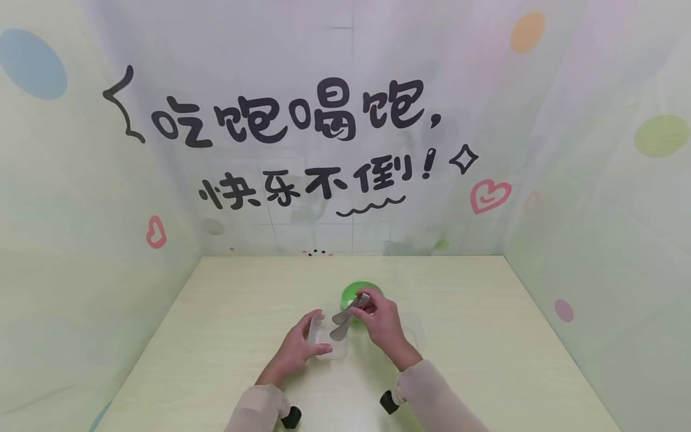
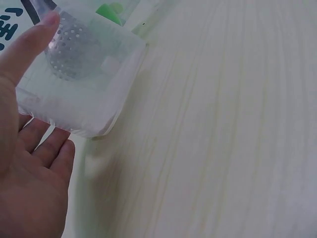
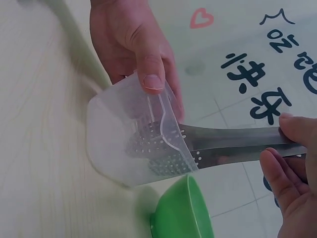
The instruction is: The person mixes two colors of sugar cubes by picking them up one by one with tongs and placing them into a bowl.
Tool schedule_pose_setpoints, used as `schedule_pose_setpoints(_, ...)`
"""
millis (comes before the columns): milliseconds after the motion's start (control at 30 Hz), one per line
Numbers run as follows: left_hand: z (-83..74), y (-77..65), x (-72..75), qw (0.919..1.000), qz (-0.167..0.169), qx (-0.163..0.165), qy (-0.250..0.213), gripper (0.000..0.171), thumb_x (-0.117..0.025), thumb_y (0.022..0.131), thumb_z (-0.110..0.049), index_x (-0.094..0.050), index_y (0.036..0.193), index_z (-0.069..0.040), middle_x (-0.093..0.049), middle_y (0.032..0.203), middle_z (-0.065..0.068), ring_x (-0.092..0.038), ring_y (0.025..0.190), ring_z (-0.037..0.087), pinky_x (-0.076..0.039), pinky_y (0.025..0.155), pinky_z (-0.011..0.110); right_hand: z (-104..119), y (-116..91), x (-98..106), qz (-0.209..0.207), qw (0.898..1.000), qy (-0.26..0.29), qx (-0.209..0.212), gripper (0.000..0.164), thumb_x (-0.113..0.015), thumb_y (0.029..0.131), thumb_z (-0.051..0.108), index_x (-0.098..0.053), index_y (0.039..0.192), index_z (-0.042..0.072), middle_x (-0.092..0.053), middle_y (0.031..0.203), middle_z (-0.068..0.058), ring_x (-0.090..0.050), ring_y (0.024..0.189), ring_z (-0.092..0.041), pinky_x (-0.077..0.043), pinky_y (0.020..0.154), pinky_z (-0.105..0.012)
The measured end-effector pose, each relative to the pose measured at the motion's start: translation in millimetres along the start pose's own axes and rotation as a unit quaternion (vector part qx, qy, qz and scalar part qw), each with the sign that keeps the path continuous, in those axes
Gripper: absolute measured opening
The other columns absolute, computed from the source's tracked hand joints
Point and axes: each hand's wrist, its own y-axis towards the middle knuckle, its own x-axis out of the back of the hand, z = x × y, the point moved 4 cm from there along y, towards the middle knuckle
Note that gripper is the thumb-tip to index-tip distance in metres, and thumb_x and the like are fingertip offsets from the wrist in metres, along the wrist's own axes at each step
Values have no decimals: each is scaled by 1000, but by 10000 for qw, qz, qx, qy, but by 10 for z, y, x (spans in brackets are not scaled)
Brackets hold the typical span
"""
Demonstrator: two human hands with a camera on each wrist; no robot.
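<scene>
My left hand [image 1: 296, 347] holds a clear plastic container [image 1: 330, 354], thumb over the rim and fingers along its outer side. In the right wrist view the container [image 3: 111, 134] is tilted, its mouth towards my right hand [image 1: 387, 327]. That hand pinches metal tongs [image 3: 228, 135] between thumb and fingers. Both perforated tips of the tongs reach inside the container, a little apart. A small whitish piece [image 2: 110, 64] shows through its wall near the tips in the left wrist view. Just behind stands a green bowl [image 1: 360, 287], partly hidden by my right hand.
A clear, faint plastic piece [image 1: 417, 337] lies on the table right of my right wrist. The pale wooden table [image 1: 248, 288] ends at a printed backdrop [image 1: 302, 234], with side panels to the left and right.
</scene>
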Motion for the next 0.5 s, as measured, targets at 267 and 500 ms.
schedule_pose_setpoints(267,9,6,7,10000,24,-17,7,87,-86,74,-18,-39,147,-11,-43,147,16,-35,137,38,-28,110,56,9,5,-69,294,9991,-287,-46,28,-76,82,6,-62,107,4,-67,87,-4,-61,74,-14,-55,64,-23)
schedule_pose_setpoints(500,8,-1,6,10000,26,-33,-37,88,-86,73,-18,-39,147,-10,-43,147,18,-34,137,38,-28,110,55,83,4,-113,456,9955,-777,-292,24,-75,84,10,-61,103,9,-66,82,2,-57,69,-10,-50,57,-22)
